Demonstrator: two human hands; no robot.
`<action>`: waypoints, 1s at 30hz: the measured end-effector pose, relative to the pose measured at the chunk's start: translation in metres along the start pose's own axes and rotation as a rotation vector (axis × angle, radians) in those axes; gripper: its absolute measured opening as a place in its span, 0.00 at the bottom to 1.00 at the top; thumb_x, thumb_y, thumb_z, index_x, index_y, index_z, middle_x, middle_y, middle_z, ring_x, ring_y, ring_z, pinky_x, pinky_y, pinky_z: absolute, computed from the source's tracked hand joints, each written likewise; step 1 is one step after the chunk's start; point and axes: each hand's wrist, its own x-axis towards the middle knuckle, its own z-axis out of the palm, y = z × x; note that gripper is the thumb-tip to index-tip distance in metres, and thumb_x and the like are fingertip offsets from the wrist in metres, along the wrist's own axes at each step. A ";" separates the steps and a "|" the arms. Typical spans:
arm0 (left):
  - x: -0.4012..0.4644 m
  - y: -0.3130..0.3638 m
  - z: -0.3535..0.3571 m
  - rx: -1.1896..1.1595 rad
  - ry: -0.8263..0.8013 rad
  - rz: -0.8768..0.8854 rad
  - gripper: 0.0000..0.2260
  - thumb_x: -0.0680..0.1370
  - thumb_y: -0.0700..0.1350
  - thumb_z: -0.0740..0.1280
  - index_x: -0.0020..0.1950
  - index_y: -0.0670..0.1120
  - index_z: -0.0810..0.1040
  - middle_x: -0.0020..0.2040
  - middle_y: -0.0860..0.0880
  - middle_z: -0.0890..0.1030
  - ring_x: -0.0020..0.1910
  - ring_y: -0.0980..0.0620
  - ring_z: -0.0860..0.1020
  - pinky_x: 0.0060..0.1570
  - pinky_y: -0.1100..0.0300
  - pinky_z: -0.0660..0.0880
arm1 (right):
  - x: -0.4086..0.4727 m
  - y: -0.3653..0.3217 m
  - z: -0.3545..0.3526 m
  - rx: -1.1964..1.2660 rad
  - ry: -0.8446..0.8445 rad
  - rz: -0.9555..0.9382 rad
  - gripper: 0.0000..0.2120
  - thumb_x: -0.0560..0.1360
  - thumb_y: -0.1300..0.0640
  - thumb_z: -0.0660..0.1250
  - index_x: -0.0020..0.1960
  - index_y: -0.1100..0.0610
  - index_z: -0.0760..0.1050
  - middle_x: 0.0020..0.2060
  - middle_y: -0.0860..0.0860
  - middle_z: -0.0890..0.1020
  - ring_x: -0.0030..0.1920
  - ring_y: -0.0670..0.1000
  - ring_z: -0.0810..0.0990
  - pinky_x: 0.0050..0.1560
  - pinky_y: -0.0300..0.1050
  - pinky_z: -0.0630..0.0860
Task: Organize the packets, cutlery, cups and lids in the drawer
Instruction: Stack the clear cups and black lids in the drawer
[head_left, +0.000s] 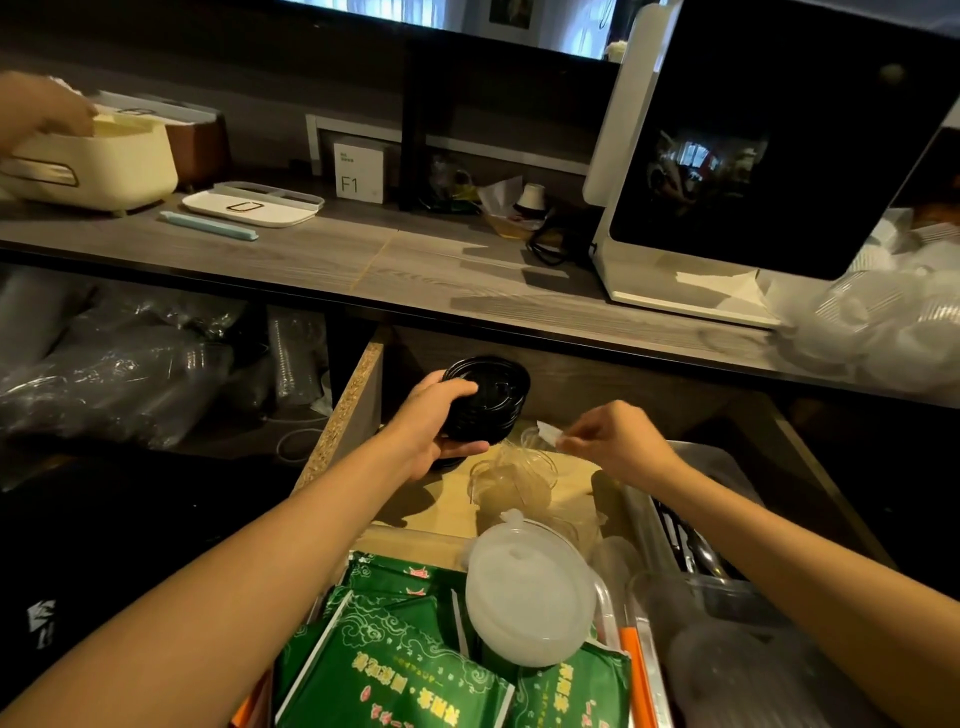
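The black lids (491, 397) sit as a stack at the back of the open drawer (349, 410), gripped by the left hand (439, 423), fingers curled over the top and thumb beneath. Just beside, the right hand (615, 441) pinches a small white scrap (548, 432) above clear cups (511, 480). Nearer lie a frosted lid (527, 592) on green packets (395, 670), and cutlery (685, 540) in a tray at the right.
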 end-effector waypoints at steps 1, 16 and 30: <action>0.001 -0.001 0.000 0.017 -0.006 0.007 0.17 0.80 0.45 0.67 0.69 0.50 0.73 0.65 0.42 0.74 0.54 0.39 0.78 0.33 0.53 0.81 | 0.000 -0.001 0.003 0.040 -0.031 0.020 0.11 0.76 0.51 0.70 0.50 0.58 0.84 0.42 0.51 0.84 0.42 0.48 0.81 0.41 0.41 0.79; -0.014 0.004 0.008 0.079 -0.235 0.099 0.11 0.83 0.40 0.60 0.60 0.53 0.76 0.59 0.44 0.79 0.55 0.41 0.80 0.42 0.46 0.83 | 0.021 -0.059 0.025 0.847 0.040 0.159 0.16 0.84 0.49 0.53 0.66 0.53 0.72 0.58 0.55 0.79 0.55 0.54 0.80 0.52 0.55 0.82; -0.014 0.010 -0.004 0.281 0.079 0.174 0.12 0.85 0.48 0.57 0.67 0.51 0.72 0.61 0.46 0.77 0.53 0.42 0.80 0.38 0.47 0.83 | 0.033 -0.077 0.034 1.100 -0.155 0.345 0.11 0.81 0.57 0.62 0.60 0.61 0.75 0.53 0.60 0.82 0.50 0.58 0.83 0.45 0.51 0.82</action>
